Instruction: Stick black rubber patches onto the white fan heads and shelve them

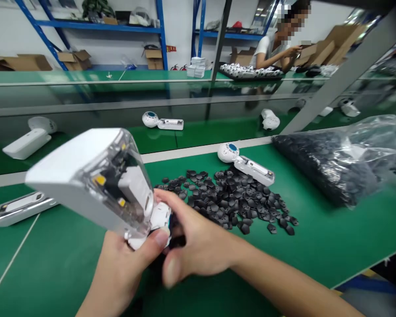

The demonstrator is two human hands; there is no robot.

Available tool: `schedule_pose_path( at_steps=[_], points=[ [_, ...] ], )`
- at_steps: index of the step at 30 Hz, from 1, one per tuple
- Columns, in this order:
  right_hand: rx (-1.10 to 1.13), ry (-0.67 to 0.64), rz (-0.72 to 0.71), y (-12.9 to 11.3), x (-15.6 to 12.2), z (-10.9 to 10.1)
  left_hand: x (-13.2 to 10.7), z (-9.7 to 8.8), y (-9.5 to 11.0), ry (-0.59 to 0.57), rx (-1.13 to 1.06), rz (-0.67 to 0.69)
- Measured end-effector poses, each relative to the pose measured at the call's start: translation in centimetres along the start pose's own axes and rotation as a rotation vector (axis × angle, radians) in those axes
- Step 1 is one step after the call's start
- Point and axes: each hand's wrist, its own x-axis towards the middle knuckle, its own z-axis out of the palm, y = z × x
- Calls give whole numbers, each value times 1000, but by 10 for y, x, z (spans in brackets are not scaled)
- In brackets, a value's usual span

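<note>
White hinged device [100,193] left of black-plate pile [231,198]. Left hand [122,259] grips its hinge end; right hand [198,237] beside, grip unclear. Probably best: brace heavy housing, keep hinge unstrained.

The right hand [201,242] has a blurred thumb, its fingertips hidden from me behind the white device [95,182]. That device also covers one end of another unit [21,209]. The clear bag [376,152] runs past the right edge. The red wall sign [171,49] is too small to read.
</note>
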Motion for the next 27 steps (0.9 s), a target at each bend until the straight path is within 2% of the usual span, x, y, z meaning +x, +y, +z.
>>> schedule_pose_path(
  at_steps=[3, 6, 9, 11, 15, 16, 18, 20, 22, 27],
  points=[
    [69, 135, 40, 5, 5, 17, -1, 0, -2, 89, 182, 55],
    [115, 195, 55, 10, 8, 32, -4, 4, -1, 51, 195, 100],
    [-2, 249, 21, 11, 6, 35, -5, 7, -1, 62, 187, 74],
    [-139, 253, 5, 6, 3, 27, -3, 6, 0, 58, 160, 46],
    [-476, 67, -34, -12, -2, -14, 9, 0, 7, 14, 11, -12],
    [-633, 87, -48, -14, -2, -26, 11, -1, 10, 29, -51, -34],
    [-1003, 218, -47, -14, -2, -45, 13, -1, 17, 88, -169, -72],
    [-1278, 320, -6, -8, -1, -56, 14, -1, 22, 134, -237, -93],
    [-1368, 311, 10, 1, 1, -59, 13, -1, 24, 113, -262, -106],
    [-1404, 254, -30, 12, 3, -51, 12, 1, 21, 55, -236, -79]
  ],
)
